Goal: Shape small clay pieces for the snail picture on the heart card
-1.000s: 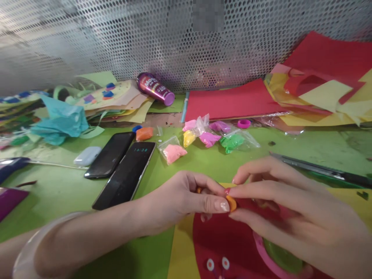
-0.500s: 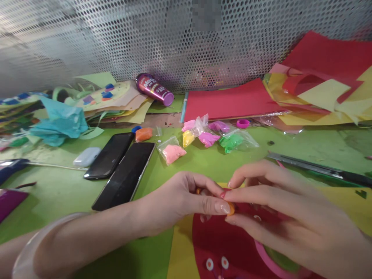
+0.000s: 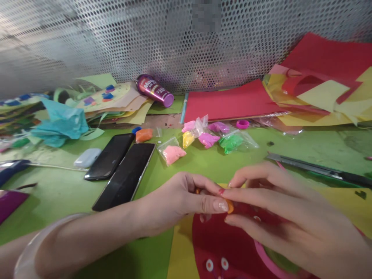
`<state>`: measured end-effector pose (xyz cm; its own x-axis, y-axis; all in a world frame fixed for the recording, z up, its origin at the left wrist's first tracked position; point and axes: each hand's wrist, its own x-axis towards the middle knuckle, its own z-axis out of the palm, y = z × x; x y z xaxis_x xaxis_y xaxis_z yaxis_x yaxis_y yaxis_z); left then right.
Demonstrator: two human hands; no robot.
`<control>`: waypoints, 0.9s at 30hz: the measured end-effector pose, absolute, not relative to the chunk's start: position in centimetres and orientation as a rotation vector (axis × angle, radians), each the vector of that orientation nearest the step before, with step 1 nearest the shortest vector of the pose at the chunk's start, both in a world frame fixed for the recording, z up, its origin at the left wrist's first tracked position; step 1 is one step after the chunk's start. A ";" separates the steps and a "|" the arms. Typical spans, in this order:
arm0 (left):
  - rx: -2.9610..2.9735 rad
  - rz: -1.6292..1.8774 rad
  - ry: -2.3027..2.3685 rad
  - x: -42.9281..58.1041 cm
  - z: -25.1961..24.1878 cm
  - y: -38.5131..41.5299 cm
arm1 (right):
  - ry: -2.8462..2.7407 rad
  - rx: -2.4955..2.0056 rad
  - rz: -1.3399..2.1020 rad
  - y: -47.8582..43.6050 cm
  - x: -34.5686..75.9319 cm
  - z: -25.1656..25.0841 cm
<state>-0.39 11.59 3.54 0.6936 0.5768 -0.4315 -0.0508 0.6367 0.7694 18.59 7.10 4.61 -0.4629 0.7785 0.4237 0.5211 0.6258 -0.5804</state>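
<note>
Between the thumb and bent fingers of my left hand (image 3: 193,193) is a small lump of orange modelling clay (image 3: 230,206), mostly covered by the fingers. From the other side, my right hand (image 3: 290,211) closes its fingertips around the same lump, index finger above and thumb below. Under both hands lies a dark red paper shape (image 3: 215,240) on a yellow sheet (image 3: 181,248). Two small white eyes with orange-red centres (image 3: 217,264) are on the red shape. A pink curved strip (image 3: 269,259) shows partly beneath my right hand.
Bagged clay packets, including pale pink (image 3: 173,154) and green (image 3: 231,143), lie beyond my hands. Two black phones (image 3: 124,176) and a white case (image 3: 87,157) are left. A box cutter (image 3: 314,166) lies right. A purple cup (image 3: 155,90) rests against the perforated panel (image 3: 174,46).
Both hands stay in nearly the same place around the orange clay. The right fingers shift very slightly over it.
</note>
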 end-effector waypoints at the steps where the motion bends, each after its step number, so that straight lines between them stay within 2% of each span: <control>1: 0.810 0.397 0.729 -0.4 3.5 11.6 | -2.170 -1.010 0.477 7.1 18.6 4.6; 27: 0.801 0.339 0.678 -0.5 3.5 11.7 | -2.099 -0.986 0.561 6.8 18.5 4.7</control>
<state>-0.52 11.74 3.53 0.7407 0.5195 -0.4260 -0.0293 0.6586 0.7520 18.52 6.85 4.68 -0.4326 0.7894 0.4355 0.4671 0.6094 -0.6406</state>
